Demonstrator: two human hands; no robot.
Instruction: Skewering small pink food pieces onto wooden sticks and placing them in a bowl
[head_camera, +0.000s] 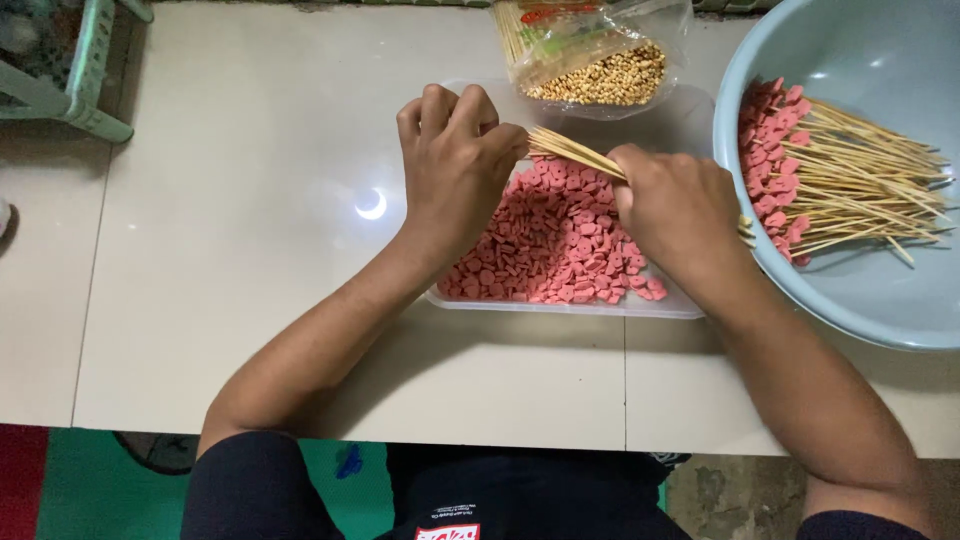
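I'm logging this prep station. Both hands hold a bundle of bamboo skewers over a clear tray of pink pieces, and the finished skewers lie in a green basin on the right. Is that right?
Not quite. The basin is light blue, not green, as the head view shows. The rest holds: the left hand and right hand hold the bundle of bamboo skewers over the clear tray of pink pieces, and the finished skewers lie in that basin.

Both forearms reach forward from the bottom edge, angled inward. The left hand (455, 170) is curled into a loose fist, knuckles up, fingertips pinched together. The right hand (680, 210) is closed too, back facing up, just beside it.
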